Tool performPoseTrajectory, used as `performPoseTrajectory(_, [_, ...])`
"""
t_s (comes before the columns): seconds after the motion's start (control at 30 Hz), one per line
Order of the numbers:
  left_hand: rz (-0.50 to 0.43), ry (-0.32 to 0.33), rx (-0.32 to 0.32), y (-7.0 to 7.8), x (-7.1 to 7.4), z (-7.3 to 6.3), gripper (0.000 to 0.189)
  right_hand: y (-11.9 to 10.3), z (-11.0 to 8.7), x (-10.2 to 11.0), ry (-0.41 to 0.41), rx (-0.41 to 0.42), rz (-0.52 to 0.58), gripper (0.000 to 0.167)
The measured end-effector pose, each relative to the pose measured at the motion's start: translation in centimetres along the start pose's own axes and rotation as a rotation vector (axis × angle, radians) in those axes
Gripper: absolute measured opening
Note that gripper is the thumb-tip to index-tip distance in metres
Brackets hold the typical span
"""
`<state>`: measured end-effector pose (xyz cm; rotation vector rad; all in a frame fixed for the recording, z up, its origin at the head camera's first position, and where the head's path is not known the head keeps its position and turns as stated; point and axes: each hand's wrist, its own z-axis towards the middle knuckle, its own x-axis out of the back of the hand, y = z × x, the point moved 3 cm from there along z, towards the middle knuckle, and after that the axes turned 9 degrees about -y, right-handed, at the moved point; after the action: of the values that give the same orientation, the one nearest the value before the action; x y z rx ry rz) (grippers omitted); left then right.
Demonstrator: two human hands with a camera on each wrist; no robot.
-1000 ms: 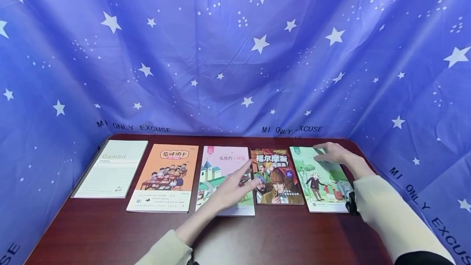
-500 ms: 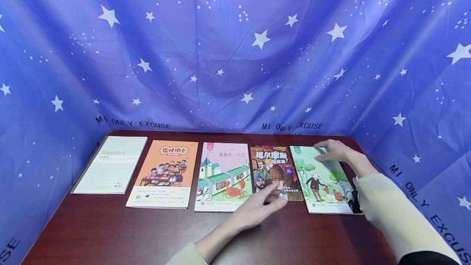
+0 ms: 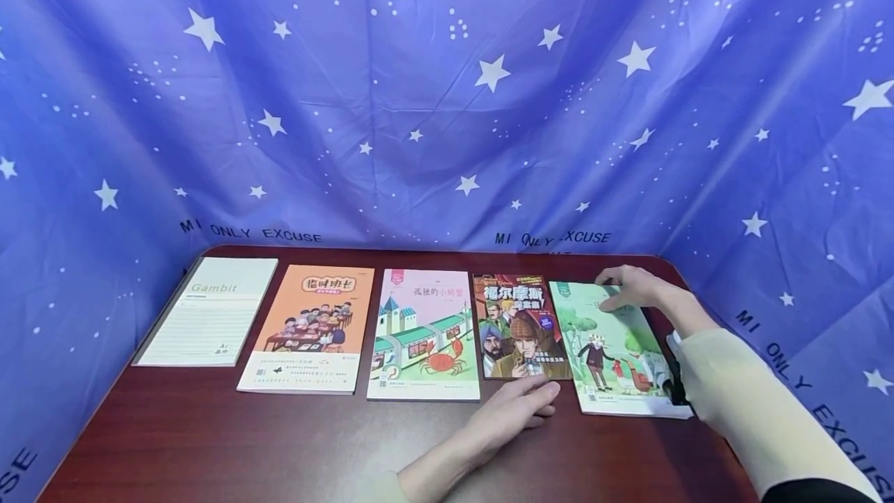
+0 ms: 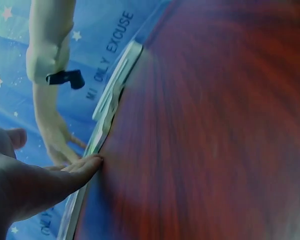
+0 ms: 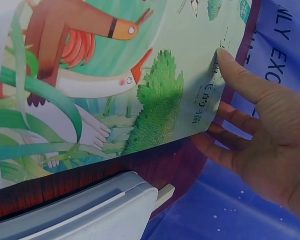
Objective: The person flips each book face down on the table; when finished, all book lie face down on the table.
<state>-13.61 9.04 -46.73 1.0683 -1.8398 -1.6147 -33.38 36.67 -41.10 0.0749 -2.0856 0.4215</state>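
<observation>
My right hand (image 3: 637, 289) grips the far right corner of a green picture book (image 3: 608, 332). In the right wrist view its thumb lies on the printed cover and the other fingers go round the edge and under. My left hand (image 3: 508, 414) is at the near edge of the comic-style detective book (image 3: 524, 332), fingers extended. The left wrist view has those fingertips (image 4: 92, 161) right at the books' edge, low over the table. A pink book with a red crab (image 3: 424, 336) lies to the left of the detective book.
Further left are an orange book (image 3: 310, 324) and a cream Gambit notebook (image 3: 209, 313), in the same row on the dark red table (image 3: 293, 441). A blue star-patterned curtain (image 3: 377, 99) surrounds the table. A pale grey rounded object (image 5: 89, 210) shows beside the green book.
My left hand has moved from over the pink book, across the detective book, to that book's near edge. The right hand keeps its grip while the green book has shifted slightly nearer me.
</observation>
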Motion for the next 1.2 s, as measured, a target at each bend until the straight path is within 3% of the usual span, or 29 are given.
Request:
performPoseTrajectory(0.3, [-0.306,0.008,0.055,-1.0,-2.6,1.0,0.053,0.5,0.0,-0.3,-0.016,-0.016,0.0,0.061])
performPoseTrajectory(0.53, [-0.486,-0.009,0.08,-1.5,-3.2,1.4,0.052,0.9,-0.3,-0.6,-0.009,-0.016,0.001,0.06])
performPoseTrajectory(0.83, [-0.628,-0.004,0.119,-1.5,-3.1,1.8,0.054,1.2,-0.4,-1.2,0.018,-0.017,0.034,0.054])
performPoseTrajectory(1.2, [-0.693,0.021,0.139,-1.2,-2.8,2.0,0.062,1.7,0.2,-1.5,0.049,-0.01,0.013,0.059])
